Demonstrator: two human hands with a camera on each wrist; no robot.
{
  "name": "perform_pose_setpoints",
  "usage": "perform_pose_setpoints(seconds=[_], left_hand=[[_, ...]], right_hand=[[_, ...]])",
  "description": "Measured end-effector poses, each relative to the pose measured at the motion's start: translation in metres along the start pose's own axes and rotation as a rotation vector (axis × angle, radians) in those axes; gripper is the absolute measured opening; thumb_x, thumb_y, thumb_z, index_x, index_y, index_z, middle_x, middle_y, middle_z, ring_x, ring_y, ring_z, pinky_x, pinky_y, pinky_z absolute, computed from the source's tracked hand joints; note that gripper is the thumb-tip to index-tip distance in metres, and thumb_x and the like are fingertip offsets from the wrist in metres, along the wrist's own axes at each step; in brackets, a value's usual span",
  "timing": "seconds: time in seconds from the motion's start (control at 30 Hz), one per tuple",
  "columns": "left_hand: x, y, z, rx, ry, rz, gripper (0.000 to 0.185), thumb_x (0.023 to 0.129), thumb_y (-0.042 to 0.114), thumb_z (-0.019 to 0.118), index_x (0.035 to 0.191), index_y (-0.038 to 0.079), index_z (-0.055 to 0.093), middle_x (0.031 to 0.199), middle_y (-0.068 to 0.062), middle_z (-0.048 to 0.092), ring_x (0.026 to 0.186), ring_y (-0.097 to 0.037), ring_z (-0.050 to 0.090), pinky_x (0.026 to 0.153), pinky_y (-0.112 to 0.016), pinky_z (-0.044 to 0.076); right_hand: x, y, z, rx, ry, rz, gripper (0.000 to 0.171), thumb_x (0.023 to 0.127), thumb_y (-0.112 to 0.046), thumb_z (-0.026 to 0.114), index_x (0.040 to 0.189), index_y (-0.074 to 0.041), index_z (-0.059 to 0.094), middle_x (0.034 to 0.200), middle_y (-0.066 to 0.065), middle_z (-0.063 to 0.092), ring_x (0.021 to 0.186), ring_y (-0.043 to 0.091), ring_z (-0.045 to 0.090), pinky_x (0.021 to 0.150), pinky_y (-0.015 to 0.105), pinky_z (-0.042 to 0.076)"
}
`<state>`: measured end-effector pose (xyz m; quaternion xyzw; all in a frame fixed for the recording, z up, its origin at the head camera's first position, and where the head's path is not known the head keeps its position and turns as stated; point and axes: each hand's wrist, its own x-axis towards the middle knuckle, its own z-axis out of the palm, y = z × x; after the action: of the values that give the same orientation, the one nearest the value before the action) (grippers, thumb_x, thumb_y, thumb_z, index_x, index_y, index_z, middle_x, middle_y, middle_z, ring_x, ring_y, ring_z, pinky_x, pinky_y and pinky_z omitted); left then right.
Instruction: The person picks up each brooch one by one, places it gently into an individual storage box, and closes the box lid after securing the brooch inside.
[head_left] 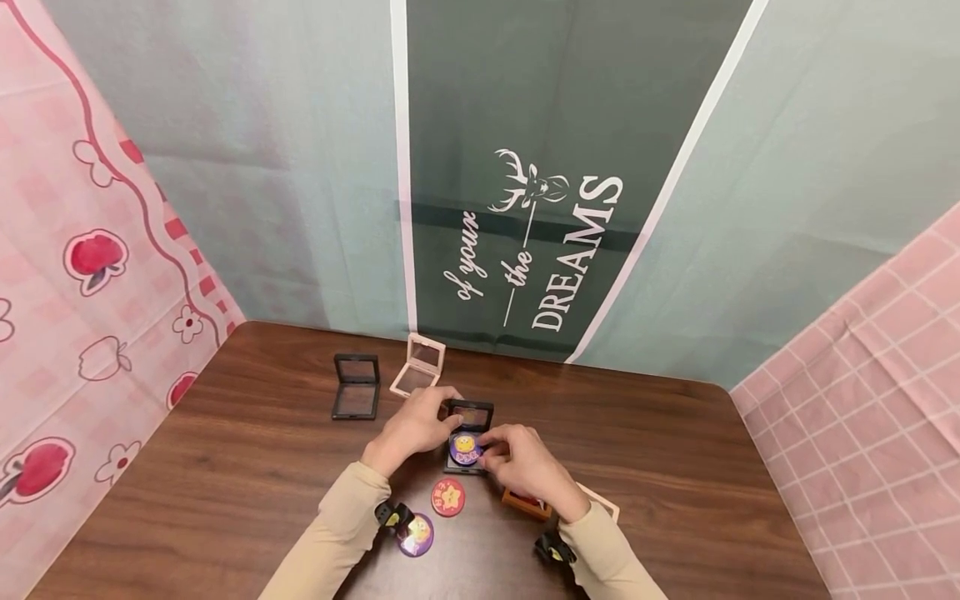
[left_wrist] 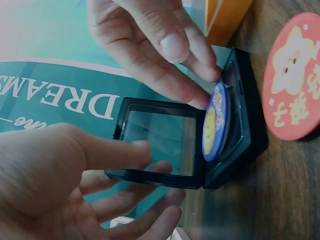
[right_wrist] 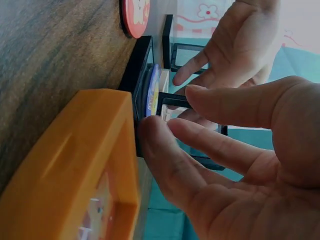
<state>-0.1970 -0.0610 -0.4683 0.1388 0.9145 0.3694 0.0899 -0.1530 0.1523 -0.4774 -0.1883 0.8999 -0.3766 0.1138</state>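
1. Head view alone takes in the whole brown wooden table (head_left: 225, 500): the open black display case (head_left: 468, 437) sits near its middle, with a second black case (head_left: 356, 386) and a pink case (head_left: 418, 365) beyond it to the left, both open
2. Left wrist view shows what the head view hides: the lid (left_wrist: 159, 142) of the open black display case stands up from the hinge, its clear window framed in black, and the left hand (left_wrist: 75, 185) holds it with the thumb on the front of the frame and the fingers behind
3. Right wrist view alone shows the orange case (right_wrist: 85, 170) close up, lying just beside the open black display case on the near side; it holds a printed picture I cannot make out
4. The blue and yellow round badge (left_wrist: 215, 122) lies in the base of the open black display case, face up, one edge lifted off the base; being round, it has no long axis
5. The right hand (head_left: 525, 462) pinches the badge's raised edge with its fingertips (left_wrist: 200, 75), fingers curled onto the rim
6. The case's long axis runs from the person toward the green curtain (head_left: 570, 125), lid at the far end
7. A red star badge (head_left: 447, 497) and a purple badge (head_left: 416, 534) lie loose on the table nearer the person than the open black display case, in no container
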Motion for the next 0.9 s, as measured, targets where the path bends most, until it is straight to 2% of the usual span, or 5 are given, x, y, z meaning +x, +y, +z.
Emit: perform_pose_setpoints(seconds=[0.2, 0.37, 0.5, 0.7, 0.9], left_hand=[[0.0, 0.002, -0.001, -0.037, 0.035, 0.063, 0.015, 0.105, 0.024, 0.07, 0.116, 0.016, 0.076, 0.105, -0.001, 0.076, 0.091, -0.015, 0.066, 0.084, -0.039, 0.055], [0.001, 0.002, 0.0, -0.046, 0.065, 0.118, 0.016, 0.108, 0.02, 0.063, 0.112, 0.013, 0.077, 0.101, 0.0, 0.076, 0.085, -0.012, 0.062, 0.08, -0.036, 0.054], [0.001, 0.001, 0.0, -0.048, 0.07, 0.123, 0.016, 0.109, 0.018, 0.062, 0.111, 0.012, 0.077, 0.098, 0.0, 0.075, 0.08, -0.012, 0.06, 0.077, -0.034, 0.052], [0.0, 0.003, -0.003, -0.048, 0.042, 0.122, 0.014, 0.108, 0.017, 0.063, 0.108, 0.014, 0.077, 0.097, 0.0, 0.076, 0.08, -0.011, 0.059, 0.076, -0.033, 0.051], [-0.004, 0.005, -0.008, -0.033, -0.02, 0.133, 0.012, 0.106, 0.014, 0.065, 0.104, 0.013, 0.077, 0.098, 0.0, 0.077, 0.083, -0.01, 0.063, 0.079, -0.034, 0.054]], right_hand=[[-0.007, -0.01, -0.003, -0.066, -0.028, -0.004, 0.024, 0.093, -0.003, 0.078, 0.115, 0.005, 0.075, 0.108, 0.016, 0.076, 0.091, 0.02, 0.074, 0.077, 0.032, 0.062], [-0.01, -0.015, -0.003, -0.084, -0.056, 0.021, 0.02, 0.094, -0.004, 0.077, 0.112, 0.003, 0.076, 0.105, 0.013, 0.078, 0.093, 0.019, 0.075, 0.081, 0.036, 0.062], [-0.01, -0.016, -0.004, -0.074, -0.065, 0.024, 0.018, 0.094, -0.003, 0.076, 0.111, 0.003, 0.077, 0.101, 0.011, 0.079, 0.093, 0.019, 0.076, 0.081, 0.037, 0.063], [-0.01, -0.015, -0.005, -0.064, -0.073, 0.021, 0.019, 0.094, -0.002, 0.075, 0.113, 0.004, 0.076, 0.103, 0.013, 0.079, 0.094, 0.021, 0.077, 0.083, 0.038, 0.063], [-0.01, -0.014, -0.005, -0.055, -0.073, 0.013, 0.019, 0.094, 0.0, 0.074, 0.112, 0.006, 0.076, 0.103, 0.014, 0.079, 0.095, 0.022, 0.078, 0.083, 0.038, 0.064]])
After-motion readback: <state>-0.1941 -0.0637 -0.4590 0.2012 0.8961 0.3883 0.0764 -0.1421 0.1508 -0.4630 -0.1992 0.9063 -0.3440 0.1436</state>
